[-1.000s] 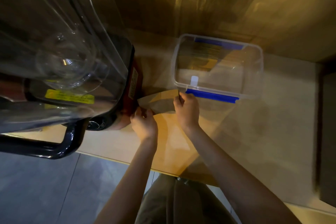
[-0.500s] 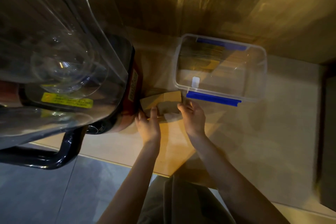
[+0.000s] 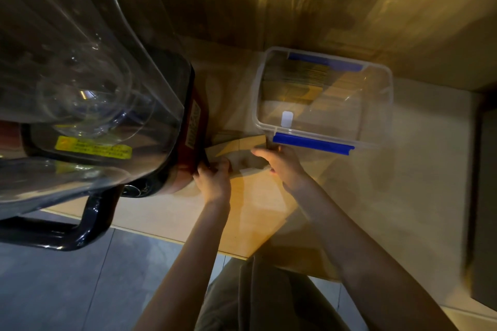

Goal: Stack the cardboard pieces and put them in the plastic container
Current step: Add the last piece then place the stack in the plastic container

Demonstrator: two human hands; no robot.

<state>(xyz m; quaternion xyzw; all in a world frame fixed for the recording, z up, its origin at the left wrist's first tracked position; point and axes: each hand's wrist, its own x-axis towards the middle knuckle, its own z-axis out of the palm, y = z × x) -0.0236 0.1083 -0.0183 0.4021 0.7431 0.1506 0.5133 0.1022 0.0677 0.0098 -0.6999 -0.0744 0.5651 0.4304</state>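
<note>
cardboard pieces (image 3: 236, 153) flat, pinched between both hands: left (image 3: 213, 177), right (image 3: 282, 162).

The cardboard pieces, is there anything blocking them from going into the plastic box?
Nothing visible blocks it. The cardboard pieces sit between the left hand and right hand, right beside the plastic container, which has no lid on and already holds some cardboard.

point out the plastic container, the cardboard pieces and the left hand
plastic container (image 3: 313, 140), head view, blue near-side clip
cardboard pieces (image 3: 248, 141), head view, lit top face
left hand (image 3: 213, 180), head view, back of hand
</note>
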